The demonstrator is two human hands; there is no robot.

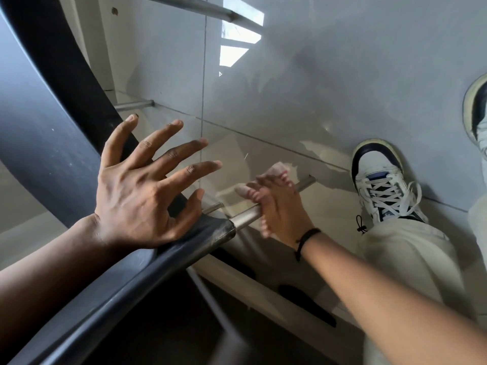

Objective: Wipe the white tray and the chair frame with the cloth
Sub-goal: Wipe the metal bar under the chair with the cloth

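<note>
The left hand [147,191] is spread wide, its palm heel rested on the black padded chair edge [158,262], fingers fanned over open floor. The right hand [276,206] is closed around the steel frame tube [246,216], with the pale cloth [276,169] bunched under its fingers. The tube's free end [311,179] is seen just beyond. Glossy grey floor tiles [342,75] lie clear ahead; a laced sneaker [379,180] is planted near, right of the tube. The white tray cannot be made out.

Blk chair frame [163,262] w/ silver bar [246,216], pale pinkish cloth [279,168], white-navy sneaker [382,180], grey floor [342,75]
</note>
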